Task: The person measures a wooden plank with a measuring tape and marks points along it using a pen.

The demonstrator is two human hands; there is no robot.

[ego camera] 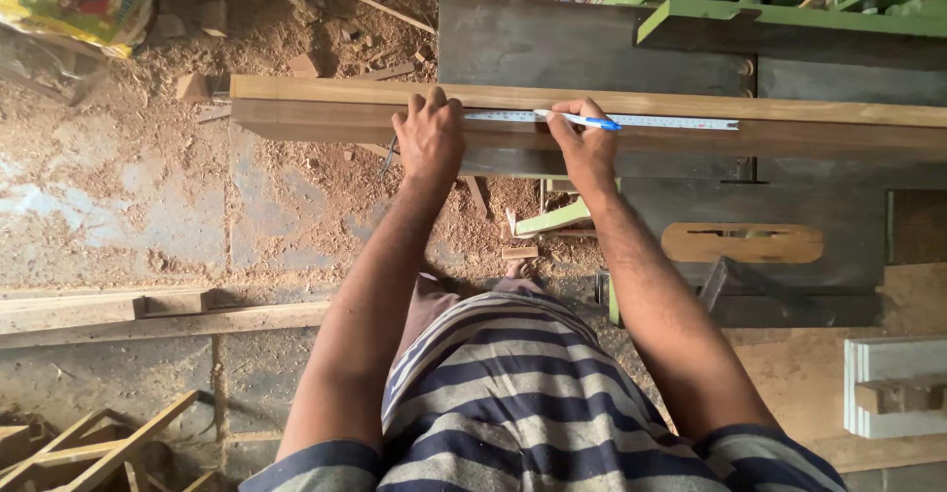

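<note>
Wooden plank (pixel 691 122) steadied by our flat left hand (pixel 430 137), right hand (pixel 584 142) pinching the pen (pixel 582 121); the tape measure (pixel 641 120) could slip and spoil our mark.

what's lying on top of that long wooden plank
A ruler lies along the plank. The left hand presses on the plank; the right hand holds a blue pen over it. The hands hide the ruler's near end.

left hand (pixel 430 137) pressing plank (pixel 789 125), right hand (pixel 584 142) holding pen (pixel 582 121), tape measure (pixel 671 122)
</note>
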